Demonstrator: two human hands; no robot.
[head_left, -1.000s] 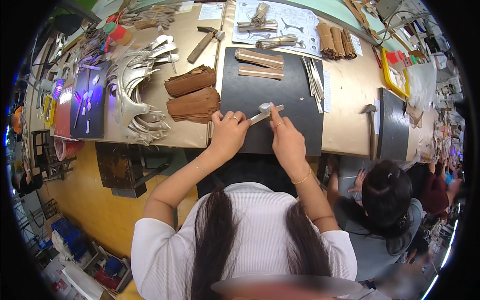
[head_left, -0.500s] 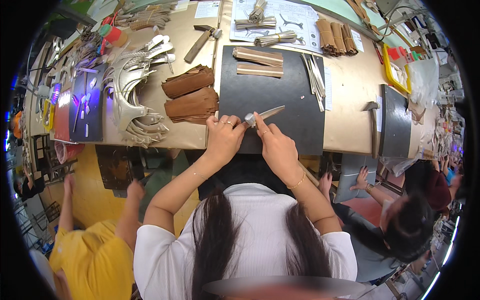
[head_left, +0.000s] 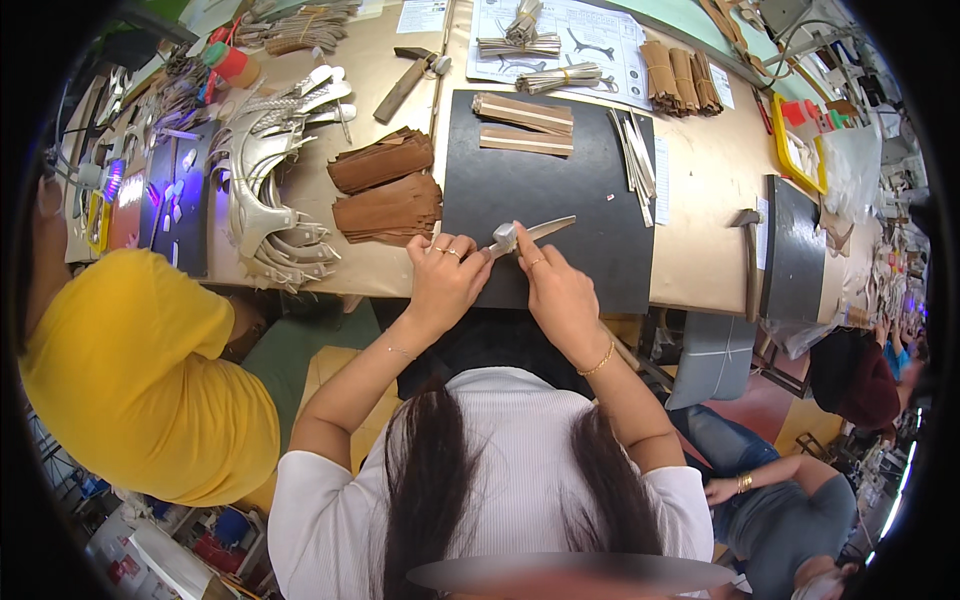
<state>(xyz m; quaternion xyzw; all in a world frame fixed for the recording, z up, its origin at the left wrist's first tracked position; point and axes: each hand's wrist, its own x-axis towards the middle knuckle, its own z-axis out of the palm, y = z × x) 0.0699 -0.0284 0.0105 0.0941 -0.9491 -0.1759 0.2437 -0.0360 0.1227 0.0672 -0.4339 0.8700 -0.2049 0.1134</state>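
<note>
Both hands meet over the near part of a black work board [head_left: 550, 190]. My left hand [head_left: 447, 278] is closed, its thumb and fingers pinching the near end of a narrow pale strip [head_left: 552, 227]. The strip's free end points up and to the right, with a tan edge showing. My right hand [head_left: 560, 298] is closed round a hammer [head_left: 505, 236]. Its silvery head rests by my fingertips on the strip, and a wooden handle passes below my right wrist. The fingers partly hide where the strip and hammer head touch.
Brown strip stacks [head_left: 387, 207] lie left of the board; striped strips [head_left: 525, 125] and thin white strips [head_left: 636, 165] lie on it. Silvery curved straps [head_left: 262, 190] are piled farther left. Other hammers [head_left: 403, 85] lie on the table. A person in yellow [head_left: 150, 370] sits close at left.
My hands stay almost in place on the strip and hammer. The person in yellow has leaned in toward the table at left; the person at right has moved back from it.
</note>
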